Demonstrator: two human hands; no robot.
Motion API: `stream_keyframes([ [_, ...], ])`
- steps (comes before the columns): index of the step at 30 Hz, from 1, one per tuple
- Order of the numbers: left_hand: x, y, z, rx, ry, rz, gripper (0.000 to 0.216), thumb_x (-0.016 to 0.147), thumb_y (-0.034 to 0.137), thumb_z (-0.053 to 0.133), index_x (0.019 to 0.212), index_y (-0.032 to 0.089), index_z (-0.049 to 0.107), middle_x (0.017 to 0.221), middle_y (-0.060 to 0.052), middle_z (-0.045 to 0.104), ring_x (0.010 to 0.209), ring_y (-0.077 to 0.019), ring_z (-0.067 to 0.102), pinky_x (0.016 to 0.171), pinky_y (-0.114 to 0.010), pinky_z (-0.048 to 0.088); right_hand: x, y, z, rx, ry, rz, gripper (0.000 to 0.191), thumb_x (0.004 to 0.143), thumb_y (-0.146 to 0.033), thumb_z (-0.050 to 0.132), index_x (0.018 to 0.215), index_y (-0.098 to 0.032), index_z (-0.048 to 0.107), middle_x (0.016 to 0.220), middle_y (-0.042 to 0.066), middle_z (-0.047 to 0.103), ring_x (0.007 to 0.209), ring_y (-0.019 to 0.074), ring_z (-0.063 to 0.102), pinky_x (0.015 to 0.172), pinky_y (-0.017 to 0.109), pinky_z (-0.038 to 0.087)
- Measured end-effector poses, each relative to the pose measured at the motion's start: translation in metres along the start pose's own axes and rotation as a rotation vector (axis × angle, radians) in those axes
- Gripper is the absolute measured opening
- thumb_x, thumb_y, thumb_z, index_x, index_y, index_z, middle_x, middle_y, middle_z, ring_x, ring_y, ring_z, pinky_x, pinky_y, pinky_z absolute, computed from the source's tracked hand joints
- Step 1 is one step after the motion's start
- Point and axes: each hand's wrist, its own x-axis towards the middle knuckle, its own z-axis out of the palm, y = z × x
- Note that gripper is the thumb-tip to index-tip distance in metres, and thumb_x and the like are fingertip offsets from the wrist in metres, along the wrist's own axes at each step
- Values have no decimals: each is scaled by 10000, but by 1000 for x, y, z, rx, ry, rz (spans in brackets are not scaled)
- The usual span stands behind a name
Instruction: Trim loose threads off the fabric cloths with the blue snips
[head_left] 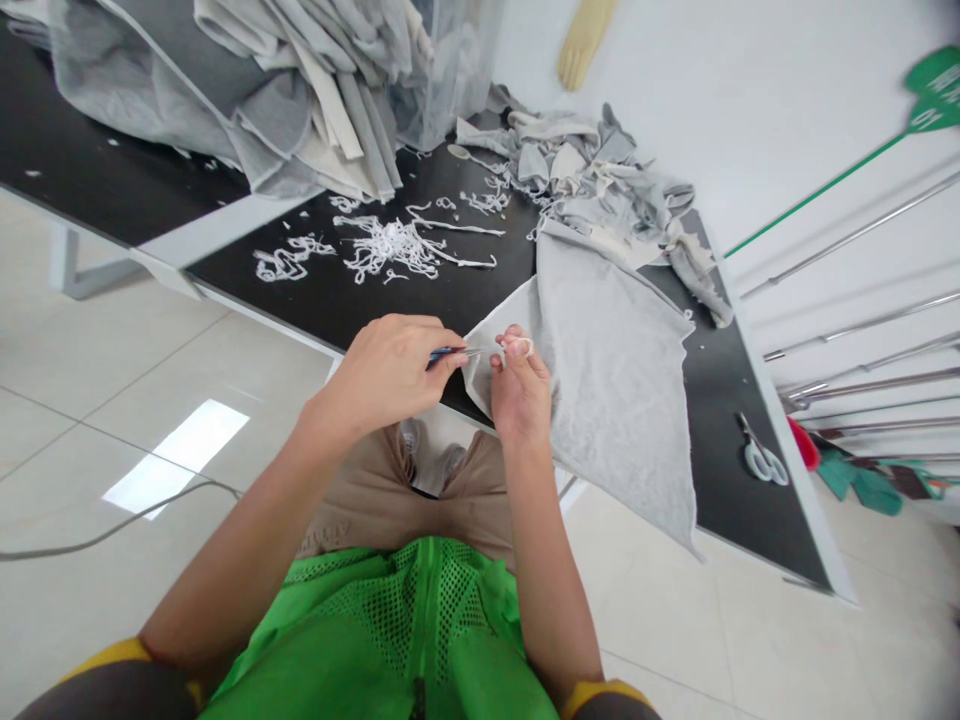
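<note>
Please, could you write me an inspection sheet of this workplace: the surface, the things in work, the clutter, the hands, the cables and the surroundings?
Surface: black table, partly covered with cloth and trimmings.
Job's things: grey cloth piece hangs over the table edge; blue-handled tool sits at its corner.
Clutter: white trimmings, a fabric pile, a scrap heap, and scissors on the table to the right.
Grippers: left hand holds the blue-handled tool; right hand pinches the corner of the grey cloth piece.
Cables: one grey cable lies on the floor.
Surroundings: tiled floor; metal rods on the right.
</note>
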Motion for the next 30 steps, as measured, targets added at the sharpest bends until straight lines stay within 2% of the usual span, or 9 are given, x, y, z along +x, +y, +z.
stream_keyframes([
  [3,-11,-4,-2,-17,-5,-53,232,896,292,590,1046,198,740,898,-34,711,785,-182,648,705,-280,461,0,-1,1,56,39,33,78,729,-285,744,753,-237,688,966,-9,579,824,101,528,693,207,453],
  [7,-23,-7,-3,-21,3,-82,242,903,307,584,1068,200,726,909,-27,706,787,-179,647,744,-291,475,0,-1,0,21,70,35,158,719,-360,748,790,-234,683,976,10,601,825,118,532,687,219,460],
  [11,-28,-5,-5,-63,56,-104,238,909,304,582,1089,214,707,937,-10,704,734,-149,637,716,-278,476,0,0,0,-31,34,11,132,740,-338,736,747,-223,672,951,13,597,854,128,540,709,230,462],
  [15,-25,0,-7,-28,65,-89,237,913,303,577,1099,230,704,953,-1,701,763,-157,643,709,-282,476,-1,2,0,-26,-23,-7,90,737,-280,745,702,-226,682,973,1,592,906,132,542,777,246,461],
  [23,-4,6,-3,236,-10,-10,226,904,322,583,1059,235,723,959,-10,713,844,-238,680,621,-322,436,-1,1,0,17,15,21,90,701,-281,762,708,-225,691,984,-1,589,872,121,535,766,242,453],
  [30,-4,11,-6,267,-2,29,228,936,311,538,1052,240,720,981,8,713,854,-227,682,611,-329,424,0,2,0,36,-1,15,103,715,-293,761,722,-223,686,975,-2,583,848,107,532,760,240,451],
])
